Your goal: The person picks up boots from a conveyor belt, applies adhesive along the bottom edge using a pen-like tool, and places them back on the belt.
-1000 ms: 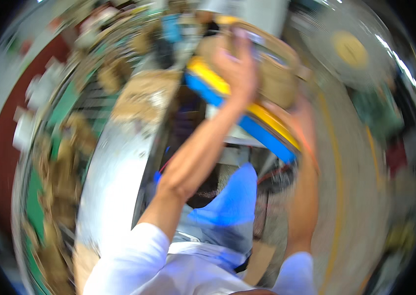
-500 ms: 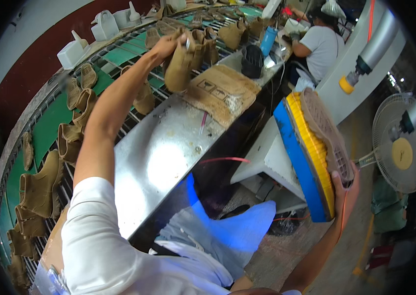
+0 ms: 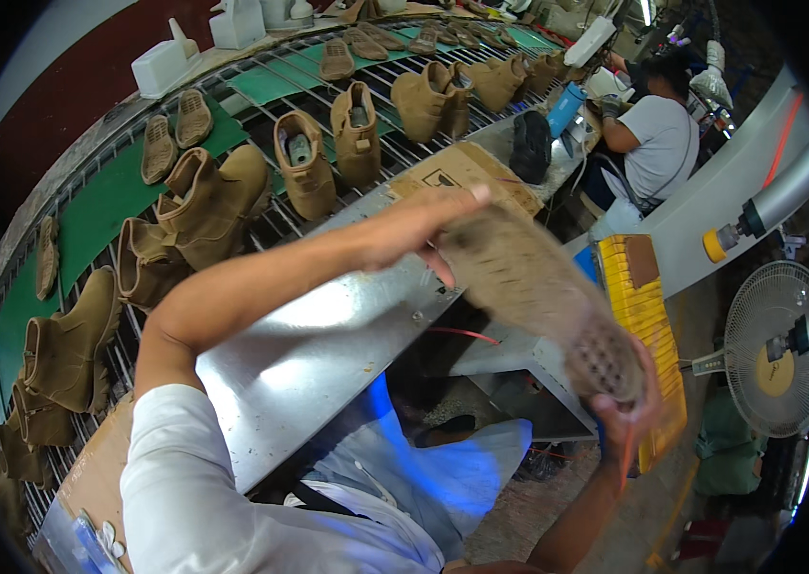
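A brown shoe sole [image 3: 538, 277], smeared by motion, slants across the middle in front of me. My right hand [image 3: 629, 397] grips its lower end, where several small holes show. At the upper end is my left hand [image 3: 414, 230], its fingers stretched out and its thumb apart below. The sole's tip lies by that gap; whether they touch I cannot tell. Beyond the left hand, a tan ankle boot [image 3: 357, 143] stands on the roller rack, with another tan boot [image 3: 304, 167] to its left. Behind the right hand is a yellow ribbed pad [image 3: 648, 325] with a brown patch.
Several boots and soles line the curved roller rack [image 3: 261, 105]. A metal ledge [image 3: 271, 373] runs along it, bearing cardboard [image 3: 462, 167] and a black shoe-shaped piece [image 3: 531, 146]. A fan [image 3: 773, 349] stands right. A co-worker [image 3: 658, 143] sits at the far right near a blue bottle [image 3: 567, 107].
My left hand has let go of a tan boot at the rack and come back to the sole. The right hand has moved the sole off the yellow pad, toward the left.
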Available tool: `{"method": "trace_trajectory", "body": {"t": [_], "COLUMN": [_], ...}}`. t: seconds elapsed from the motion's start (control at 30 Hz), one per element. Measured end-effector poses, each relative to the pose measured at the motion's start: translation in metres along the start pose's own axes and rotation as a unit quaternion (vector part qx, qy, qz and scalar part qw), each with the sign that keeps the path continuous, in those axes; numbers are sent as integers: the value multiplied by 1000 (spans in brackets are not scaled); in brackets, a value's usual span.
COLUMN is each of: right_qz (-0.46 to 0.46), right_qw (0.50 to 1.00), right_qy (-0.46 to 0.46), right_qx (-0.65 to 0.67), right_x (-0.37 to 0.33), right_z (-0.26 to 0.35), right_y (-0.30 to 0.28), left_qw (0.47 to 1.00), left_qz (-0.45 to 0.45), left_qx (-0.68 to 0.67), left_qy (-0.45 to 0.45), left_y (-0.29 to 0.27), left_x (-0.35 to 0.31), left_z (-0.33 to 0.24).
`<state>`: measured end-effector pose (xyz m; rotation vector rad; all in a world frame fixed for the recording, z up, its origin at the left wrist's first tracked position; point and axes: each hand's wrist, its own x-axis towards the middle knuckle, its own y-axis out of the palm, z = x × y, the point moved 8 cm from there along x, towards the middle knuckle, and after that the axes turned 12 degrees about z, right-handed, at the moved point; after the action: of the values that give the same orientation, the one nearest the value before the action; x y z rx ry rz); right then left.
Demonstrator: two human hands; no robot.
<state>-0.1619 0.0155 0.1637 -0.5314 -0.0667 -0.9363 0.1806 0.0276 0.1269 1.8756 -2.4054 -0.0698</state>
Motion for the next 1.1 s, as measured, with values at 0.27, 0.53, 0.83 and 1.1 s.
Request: {"method": "trace_trajectory", "body": {"t": [0.27,0.53,0.83,1.1], "right_qz": [8,-34,-45,-181], "right_qw": [994,980,890,974], "right_qy": [-36,10,50,30], "right_qx": [106,198,451,133], "right_x": [33,-10,-97,-220], "right_z": [-1,-37,-59,-91], "right_y": [66,72,184,129], "left_qw": [881,816,950,882], "left_qz": [-451,-479,-32,-239], "left_qx": [-79,260,-298,-362], "left_qy": [121,192,-92,-186], "left_y": [-195,-241,190,217], "left_x": [-69,-70,-94,-91], "left_z": [-61,-88,111,243]}}
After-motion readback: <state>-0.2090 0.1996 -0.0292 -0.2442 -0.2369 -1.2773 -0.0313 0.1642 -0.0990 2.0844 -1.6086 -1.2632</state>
